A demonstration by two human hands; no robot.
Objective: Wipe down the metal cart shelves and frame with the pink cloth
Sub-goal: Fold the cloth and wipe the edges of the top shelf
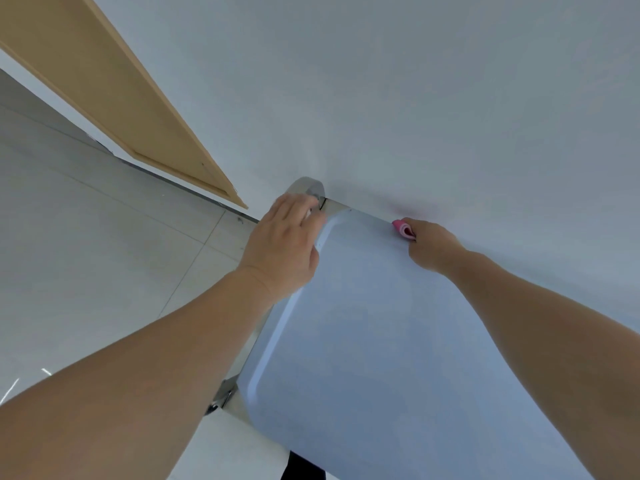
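The stainless-steel cart's top shelf [363, 341] is a shallow tray with a raised, rounded rim, standing hard up against the pale white wall [415, 81]. Its polished bottom mirrors the wall in a bluish grey. All that shows over it are the person's two bare forearms, reaching across to the far edge.

The left hand [284, 244] lies palm-down over the far left corner of the tray, just beside the curved shiny metal frame tube [306, 187] that rises there. Its thumb runs along the rim and its fingers bend down over the corner, but the fingertips are blurred, so I cannot tell whether they clasp the metal or only rest on it.

The right hand [429, 244] is closed tight around the folded pink cloth [403, 228]. A rolled end of the cloth sticks out past the fingers and sits at the tray's far rim, right where it meets the wall.

To the left there is a light wooden door [104, 98] and a pale tiled floor [86, 254]. A metal bracket of the cart's frame [225, 393] shows below the tray's near left corner.
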